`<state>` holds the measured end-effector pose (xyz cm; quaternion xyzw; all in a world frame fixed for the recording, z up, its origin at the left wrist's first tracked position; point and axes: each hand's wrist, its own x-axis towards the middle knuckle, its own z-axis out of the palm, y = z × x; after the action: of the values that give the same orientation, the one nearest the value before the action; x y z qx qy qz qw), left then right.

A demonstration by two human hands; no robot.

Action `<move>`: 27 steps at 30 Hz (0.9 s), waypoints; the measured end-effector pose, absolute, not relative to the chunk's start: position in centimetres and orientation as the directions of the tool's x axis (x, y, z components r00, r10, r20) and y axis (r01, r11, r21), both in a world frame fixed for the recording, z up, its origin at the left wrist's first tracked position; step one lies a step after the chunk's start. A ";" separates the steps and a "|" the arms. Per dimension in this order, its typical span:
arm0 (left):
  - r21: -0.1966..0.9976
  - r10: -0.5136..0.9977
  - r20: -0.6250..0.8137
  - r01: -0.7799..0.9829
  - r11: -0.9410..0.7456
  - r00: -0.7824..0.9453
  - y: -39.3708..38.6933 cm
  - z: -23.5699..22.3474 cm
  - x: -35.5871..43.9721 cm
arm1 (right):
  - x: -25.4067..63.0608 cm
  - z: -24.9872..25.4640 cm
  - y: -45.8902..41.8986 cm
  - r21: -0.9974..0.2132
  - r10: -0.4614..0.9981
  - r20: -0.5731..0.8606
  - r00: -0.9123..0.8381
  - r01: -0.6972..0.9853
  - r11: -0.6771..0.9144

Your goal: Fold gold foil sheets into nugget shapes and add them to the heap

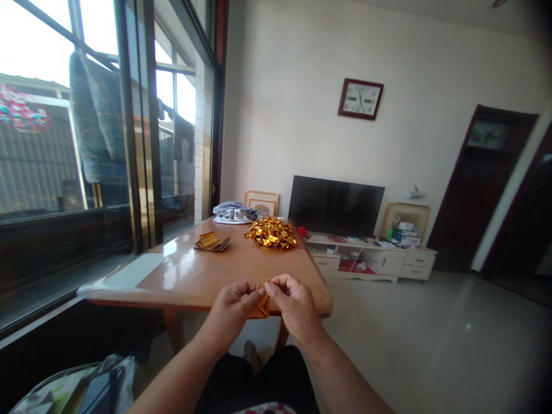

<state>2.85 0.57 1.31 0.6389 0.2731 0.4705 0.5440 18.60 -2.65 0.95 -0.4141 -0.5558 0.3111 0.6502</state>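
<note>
Left hand point(235, 307) and right hand point(295, 305) pinching folded gold paper point(261, 309) tight at fingertips, over table point(181, 270) edge; gold pile point(271, 233), paper stack point(211, 242) further on

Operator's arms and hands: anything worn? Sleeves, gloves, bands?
Nothing visible. The left grip and right grip are bare, with no gloves. The left forearm and right forearm show no sleeves, watch or band.

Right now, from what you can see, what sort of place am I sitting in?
It looks like the living room of a home, judging by the flat-screen television on a low white TV cabinet, the square wall clock and the glossy wooden table.
</note>
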 end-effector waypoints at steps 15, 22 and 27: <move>0.966 0.878 0.255 -0.149 -0.212 0.405 0.0 2.2 -0.3 | 16.2 2.1 -2.6 -0.885 0.885 0.462 0.056 0.085 0.457; 0.975 0.880 0.219 -0.125 -0.182 0.422 -0.9 3.3 -2.7 | 14.1 3.2 -3.1 -0.805 0.817 0.574 0.047 0.213 0.553; 0.979 0.867 0.150 -0.197 -0.062 0.475 -1.4 3.4 -3.4 | 13.3 2.7 -2.7 -0.849 0.848 0.527 0.058 0.087 0.521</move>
<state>-3.39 -1.40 3.35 0.5907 0.2839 0.4268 0.6232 13.28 -2.73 2.75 -0.3809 -0.6138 0.3069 0.6197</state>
